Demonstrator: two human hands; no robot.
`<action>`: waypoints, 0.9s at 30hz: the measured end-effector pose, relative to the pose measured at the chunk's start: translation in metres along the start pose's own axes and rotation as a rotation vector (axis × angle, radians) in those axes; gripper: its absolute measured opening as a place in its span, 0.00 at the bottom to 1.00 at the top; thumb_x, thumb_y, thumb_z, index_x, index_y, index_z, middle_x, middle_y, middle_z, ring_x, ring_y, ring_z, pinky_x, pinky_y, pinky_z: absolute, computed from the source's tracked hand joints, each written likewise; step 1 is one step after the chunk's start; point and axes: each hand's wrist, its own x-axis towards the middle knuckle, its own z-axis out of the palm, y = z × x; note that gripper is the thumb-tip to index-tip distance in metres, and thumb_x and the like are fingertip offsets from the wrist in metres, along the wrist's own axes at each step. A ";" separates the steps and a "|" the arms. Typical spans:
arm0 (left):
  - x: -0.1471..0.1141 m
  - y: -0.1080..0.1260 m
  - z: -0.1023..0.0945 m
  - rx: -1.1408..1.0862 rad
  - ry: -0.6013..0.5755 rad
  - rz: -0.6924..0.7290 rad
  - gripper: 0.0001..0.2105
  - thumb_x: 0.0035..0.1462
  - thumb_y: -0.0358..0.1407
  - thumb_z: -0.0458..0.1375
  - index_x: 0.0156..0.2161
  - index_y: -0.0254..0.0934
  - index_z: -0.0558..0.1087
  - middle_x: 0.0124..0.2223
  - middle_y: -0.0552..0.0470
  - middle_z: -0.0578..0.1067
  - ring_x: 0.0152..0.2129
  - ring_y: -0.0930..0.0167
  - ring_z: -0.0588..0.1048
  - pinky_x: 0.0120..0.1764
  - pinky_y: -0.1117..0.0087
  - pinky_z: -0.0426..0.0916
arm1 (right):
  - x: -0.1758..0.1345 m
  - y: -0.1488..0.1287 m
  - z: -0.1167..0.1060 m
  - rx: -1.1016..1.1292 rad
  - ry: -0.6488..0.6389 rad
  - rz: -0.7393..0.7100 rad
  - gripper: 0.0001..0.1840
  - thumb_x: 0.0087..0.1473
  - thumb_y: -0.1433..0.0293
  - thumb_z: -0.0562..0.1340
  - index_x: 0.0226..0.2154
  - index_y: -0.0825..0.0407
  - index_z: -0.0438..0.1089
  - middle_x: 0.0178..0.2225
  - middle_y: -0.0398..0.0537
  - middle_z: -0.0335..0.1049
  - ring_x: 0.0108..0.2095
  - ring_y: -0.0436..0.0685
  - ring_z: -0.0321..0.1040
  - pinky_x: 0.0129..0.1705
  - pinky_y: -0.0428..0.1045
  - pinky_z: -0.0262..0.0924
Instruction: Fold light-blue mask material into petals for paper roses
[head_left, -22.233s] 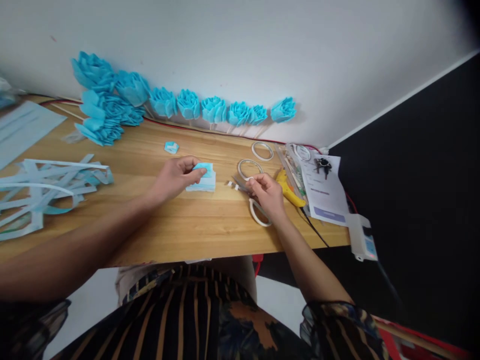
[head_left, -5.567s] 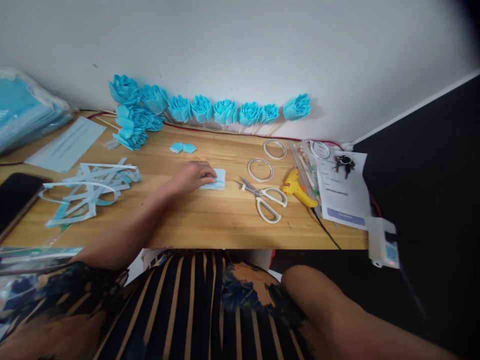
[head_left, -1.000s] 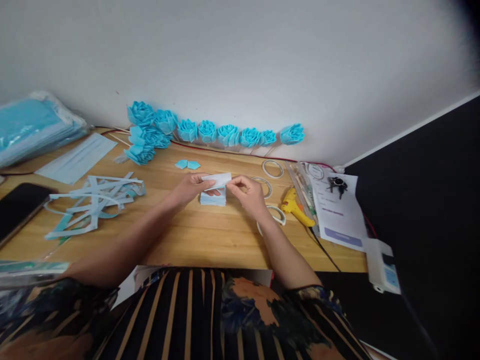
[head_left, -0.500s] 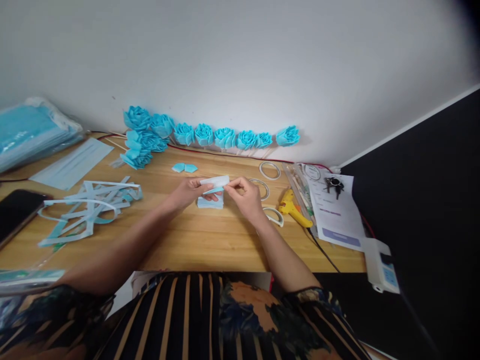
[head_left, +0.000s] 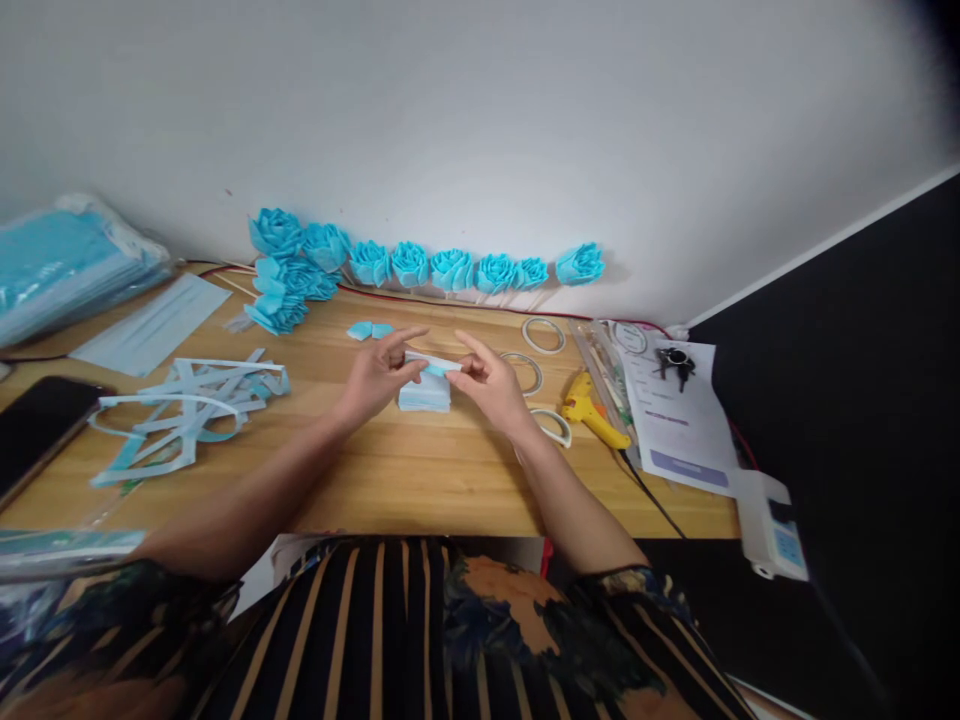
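A small piece of blue-and-white mask fabric [head_left: 435,366] is stretched between my two hands. My left hand [head_left: 379,376] pinches its left end between thumb and fingers, with the index finger raised. At the other end, my right hand [head_left: 491,382] grips it the same way, index finger lifted too. Just below the piece, a stack of pale blue fabric pieces [head_left: 424,397] lies on the wooden table [head_left: 420,480]. Beyond my left hand are folded blue petals [head_left: 369,330], partly hidden by its fingers.
Several blue fabric roses [head_left: 451,270] line the wall. Rolls of tape [head_left: 543,336], a yellow glue gun [head_left: 594,412] and keys [head_left: 676,366] on a paper sheet [head_left: 679,430] sit right. Left are cut mask strips [head_left: 184,410], a phone [head_left: 45,430] and bagged masks [head_left: 71,260].
Both index fingers have lifted off the fabric piece. It now shows as a narrower strip, held by its ends, and the right hand has turned more upright.
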 end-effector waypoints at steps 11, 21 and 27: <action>-0.006 0.008 0.008 -0.152 -0.207 -0.118 0.17 0.50 0.48 0.64 0.34 0.34 0.77 0.29 0.52 0.74 0.25 0.73 0.68 0.30 0.71 0.63 | -0.003 -0.004 0.007 0.130 -0.040 0.017 0.32 0.48 0.62 0.69 0.56 0.47 0.68 0.44 0.46 0.75 0.36 0.53 0.70 0.40 0.49 0.66; -0.006 0.005 0.006 -0.051 -0.124 -0.127 0.19 0.54 0.49 0.59 0.22 0.35 0.71 0.24 0.52 0.72 0.24 0.73 0.67 0.28 0.71 0.59 | -0.003 0.007 0.006 0.044 -0.117 -0.005 0.30 0.50 0.60 0.68 0.56 0.47 0.67 0.30 0.41 0.73 0.31 0.53 0.69 0.37 0.49 0.66; -0.004 0.003 0.004 0.016 -0.164 -0.092 0.17 0.53 0.45 0.59 0.21 0.34 0.69 0.22 0.55 0.69 0.21 0.75 0.65 0.26 0.73 0.57 | -0.003 -0.004 0.001 0.015 -0.106 -0.041 0.25 0.51 0.57 0.67 0.50 0.49 0.73 0.33 0.43 0.73 0.35 0.53 0.69 0.39 0.48 0.66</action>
